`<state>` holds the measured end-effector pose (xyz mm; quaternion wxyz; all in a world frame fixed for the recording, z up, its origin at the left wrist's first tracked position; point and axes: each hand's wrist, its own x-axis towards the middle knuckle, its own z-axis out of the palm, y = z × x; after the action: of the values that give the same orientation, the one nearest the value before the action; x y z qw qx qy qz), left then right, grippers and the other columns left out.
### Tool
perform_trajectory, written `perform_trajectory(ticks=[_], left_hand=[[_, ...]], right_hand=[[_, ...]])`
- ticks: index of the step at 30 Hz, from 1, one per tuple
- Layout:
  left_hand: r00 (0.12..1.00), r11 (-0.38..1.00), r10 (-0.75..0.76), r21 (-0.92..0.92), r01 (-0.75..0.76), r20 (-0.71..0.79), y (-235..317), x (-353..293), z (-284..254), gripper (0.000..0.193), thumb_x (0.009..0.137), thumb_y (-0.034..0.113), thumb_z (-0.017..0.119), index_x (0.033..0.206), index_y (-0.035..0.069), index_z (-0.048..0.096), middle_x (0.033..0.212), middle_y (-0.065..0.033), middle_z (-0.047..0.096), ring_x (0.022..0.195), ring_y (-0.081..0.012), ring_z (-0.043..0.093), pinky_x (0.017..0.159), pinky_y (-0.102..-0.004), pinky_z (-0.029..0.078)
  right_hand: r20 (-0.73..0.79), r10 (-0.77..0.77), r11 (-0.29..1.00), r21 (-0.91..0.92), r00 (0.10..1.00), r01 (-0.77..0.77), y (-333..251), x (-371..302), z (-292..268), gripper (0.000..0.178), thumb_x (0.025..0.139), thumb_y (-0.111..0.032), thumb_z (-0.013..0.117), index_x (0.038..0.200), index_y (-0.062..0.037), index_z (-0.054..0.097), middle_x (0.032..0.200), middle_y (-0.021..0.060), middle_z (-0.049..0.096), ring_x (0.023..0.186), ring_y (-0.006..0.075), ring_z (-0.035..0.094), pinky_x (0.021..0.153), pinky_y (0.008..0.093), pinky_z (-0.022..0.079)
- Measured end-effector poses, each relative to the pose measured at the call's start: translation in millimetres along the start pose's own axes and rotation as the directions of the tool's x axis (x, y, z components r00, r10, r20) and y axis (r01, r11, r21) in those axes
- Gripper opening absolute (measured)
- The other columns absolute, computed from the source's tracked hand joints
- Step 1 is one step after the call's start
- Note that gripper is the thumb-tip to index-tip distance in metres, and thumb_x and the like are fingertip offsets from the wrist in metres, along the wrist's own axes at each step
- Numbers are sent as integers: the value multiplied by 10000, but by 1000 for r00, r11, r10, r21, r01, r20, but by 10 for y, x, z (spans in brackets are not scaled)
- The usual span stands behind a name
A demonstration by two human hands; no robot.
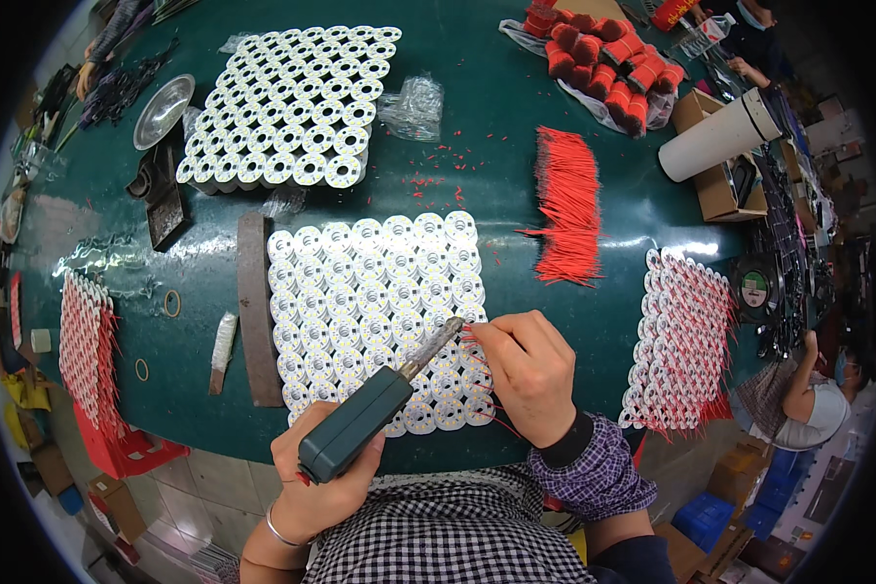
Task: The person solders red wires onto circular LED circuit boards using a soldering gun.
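Clearly we gripped soldering iron [360, 420] in left hand [316, 482], tip angled onto LED board panel [375, 311]; right hand [526, 375] pinched red wire [487, 414], steadying it at joint.

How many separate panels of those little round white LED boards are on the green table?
4. One under the soldering iron at centre, one farther back, one with red wires at the right, one at the left edge. More may lie stacked beneath.
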<state>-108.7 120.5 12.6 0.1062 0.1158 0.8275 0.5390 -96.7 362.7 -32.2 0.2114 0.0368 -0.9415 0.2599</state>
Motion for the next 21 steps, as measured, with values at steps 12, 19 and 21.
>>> perform_trajectory(ticks=[12,19,21], left_hand=[[995,996,83,48,-80,-61,-29,-64,-76,187,727,12,797,900,-20,733,813,-100,672,630,-190,633,567,-292,495],[965,952,248,208,-226,-87,298,-70,-253,222,682,10,818,890,-6,742,882,-131,699,733,-245,704,634,-324,558],[955,931,289,252,-265,-64,267,-50,-227,243,677,-3,817,907,-15,740,894,-138,701,754,-261,712,653,-323,568]], right_hand=[[-5,1,1000,11,1000,-1,-10,4,7,219,723,63,747,924,-18,713,830,69,624,720,232,610,603,347,498],[-25,-12,1000,-21,1000,11,-57,74,-96,221,715,59,743,919,-20,711,850,71,642,724,245,611,619,354,480],[-47,-5,1000,-21,999,4,-39,86,-104,217,717,57,744,917,-21,711,849,70,645,724,245,611,620,355,476]])
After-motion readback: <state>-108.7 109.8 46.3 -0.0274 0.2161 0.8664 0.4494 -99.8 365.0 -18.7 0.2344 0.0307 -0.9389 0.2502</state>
